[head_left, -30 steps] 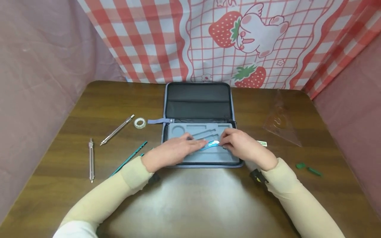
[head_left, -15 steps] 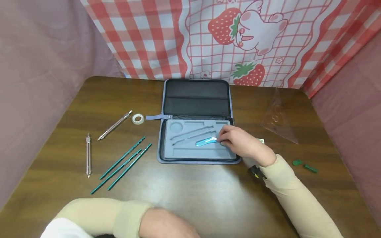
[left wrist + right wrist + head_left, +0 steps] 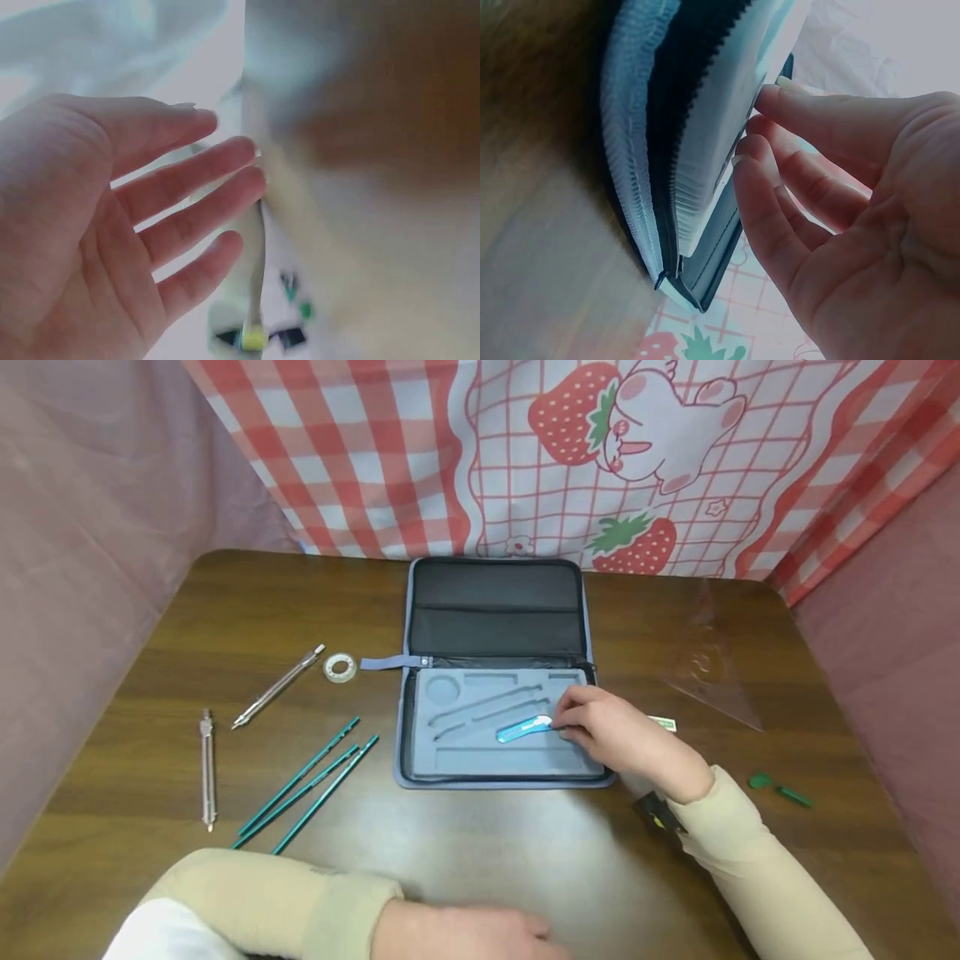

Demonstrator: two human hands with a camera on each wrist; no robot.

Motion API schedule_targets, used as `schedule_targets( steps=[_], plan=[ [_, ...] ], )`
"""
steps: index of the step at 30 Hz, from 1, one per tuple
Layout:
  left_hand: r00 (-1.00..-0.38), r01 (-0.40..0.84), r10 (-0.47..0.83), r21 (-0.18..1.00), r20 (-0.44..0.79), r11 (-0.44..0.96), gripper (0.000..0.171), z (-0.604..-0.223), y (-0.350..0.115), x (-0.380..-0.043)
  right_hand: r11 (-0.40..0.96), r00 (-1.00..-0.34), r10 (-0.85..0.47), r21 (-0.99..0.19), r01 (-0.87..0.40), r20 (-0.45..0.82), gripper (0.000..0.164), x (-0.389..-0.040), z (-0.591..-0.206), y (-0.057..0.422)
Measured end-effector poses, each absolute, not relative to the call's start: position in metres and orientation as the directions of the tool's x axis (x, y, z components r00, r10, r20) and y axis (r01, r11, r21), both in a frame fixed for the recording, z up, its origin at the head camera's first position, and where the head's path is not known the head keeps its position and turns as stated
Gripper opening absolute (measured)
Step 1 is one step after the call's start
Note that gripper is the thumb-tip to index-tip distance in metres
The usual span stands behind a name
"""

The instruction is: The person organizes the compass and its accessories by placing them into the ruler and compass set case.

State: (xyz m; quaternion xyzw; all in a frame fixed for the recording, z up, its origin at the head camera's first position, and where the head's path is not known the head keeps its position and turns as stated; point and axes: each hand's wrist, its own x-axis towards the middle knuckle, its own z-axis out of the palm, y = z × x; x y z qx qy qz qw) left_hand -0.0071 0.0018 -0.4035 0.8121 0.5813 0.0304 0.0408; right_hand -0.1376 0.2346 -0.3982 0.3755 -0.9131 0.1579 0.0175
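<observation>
Table (image 3: 495, 852): brown, wood-grain; rounds off at back corners, shows pale glare front ctr.
Backdrop cloth (image 3: 510, 435): hangs behind table; red/wht gingham w/ strawberries + wht cartoon animal, printed sideways.
Side drapes (image 3: 97, 485): dusty pink, wrinkled, hang L & R of table.
Zip case (image 3: 498, 585): lies open nr back ctr; blk lining, lilac-blue edge, matching strap (image 3: 390, 663) out to L.
Foam insert (image 3: 517, 762): grey-blue, fills near half of case; has round recess, slanted grooves, long slot along front.
L of case: three teal pencils (image 3: 315, 806) side by side; two metal compasses (image 3: 275, 687), well apart; transp. ring (image 3: 341, 667) nr strap.
R of case: transp. set square (image 3: 708, 668); two sm. green pieces (image 3: 793, 796) nr each other; green/wht block (image 3: 663, 723), partly hidden behind R hand (image 3: 622, 731).
Blue cutter (image 3: 523, 728): sits over foam insert, tilted, R end farther back, btwn slanted grooves & long slot; can't tell if seated in a recess.
R fingers: bent, pinch cutter's R end; rest of cutter sticks out L of fingertips. Grip itself hidden in R wrist view.
L hand (image 3: 468, 933): blurred, in front of case, well apart from cutter; fingers loose & spread in L wrist view, hold nothing.
</observation>
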Motion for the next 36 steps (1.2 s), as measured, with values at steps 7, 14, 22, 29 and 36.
schedule_targets(
  steps=[7,14,22,29,36],
  plan=[
    [0.027,0.965,0.996,-0.262,0.080,-0.005,0.014,-0.384,-0.018,-0.054,0.675,-0.725,-0.674,-0.282,-0.682,0.139,0.011,-0.136,-0.393,0.241],
    [-0.346,0.925,0.933,-0.132,0.101,0.358,0.018,-0.393,-0.068,-0.112,0.810,-0.841,-0.538,-0.240,-0.535,0.058,0.020,-0.117,-0.376,0.294],
    [-0.466,0.881,0.882,-0.060,0.061,0.470,0.054,-0.405,-0.090,-0.130,0.825,-0.855,-0.512,-0.226,-0.517,0.088,0.024,-0.089,-0.373,0.343],
    [-0.441,0.894,0.894,-0.045,0.079,0.446,0.051,-0.407,-0.092,-0.134,0.760,-0.807,-0.590,-0.354,-0.545,-0.023,0.037,-0.058,-0.387,0.350],
    [-0.429,0.900,0.900,-0.046,0.077,0.433,0.053,-0.409,-0.090,-0.136,0.739,-0.799,-0.600,-0.364,-0.568,0.028,0.036,-0.050,-0.401,0.353]
  ],
)
